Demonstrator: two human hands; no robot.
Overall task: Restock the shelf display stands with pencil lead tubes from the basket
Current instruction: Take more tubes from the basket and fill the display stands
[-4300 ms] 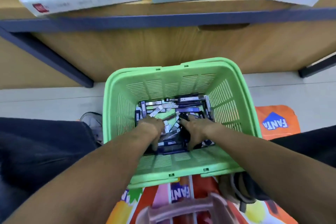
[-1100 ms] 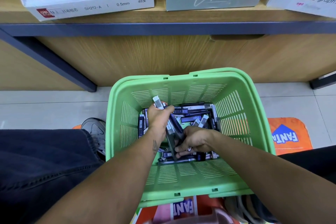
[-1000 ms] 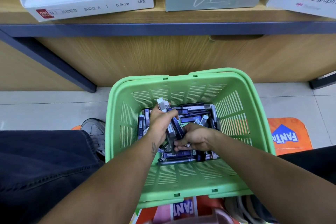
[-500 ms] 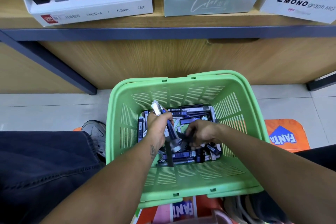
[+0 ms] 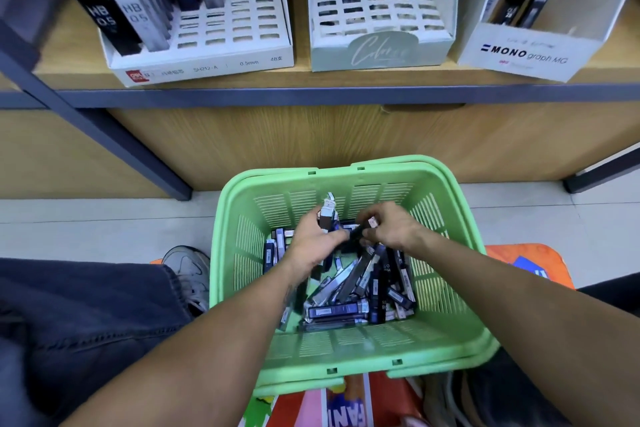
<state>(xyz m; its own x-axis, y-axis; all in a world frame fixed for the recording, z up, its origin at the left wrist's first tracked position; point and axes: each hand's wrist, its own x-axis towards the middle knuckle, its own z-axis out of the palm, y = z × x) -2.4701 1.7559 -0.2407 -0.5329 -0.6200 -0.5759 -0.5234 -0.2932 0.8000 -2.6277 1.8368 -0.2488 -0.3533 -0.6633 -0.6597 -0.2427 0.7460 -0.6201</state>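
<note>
My left hand (image 5: pixel 313 239) grips a bunch of lead tubes (image 5: pixel 327 215) above the green basket (image 5: pixel 446 350); my right hand (image 5: pixel 389 227) pinches another tube (image 5: pixel 363 229) beside it. More tubes lie below.

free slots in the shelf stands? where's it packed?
White stand: the front and right slots are bare; tubes fill its left and back rows. Pale green stand: the front rows are bare, with tubes only along the back. MONO box: a few tubes at the back left. The basket floor is piled, and both hands hold tubes there.
</note>
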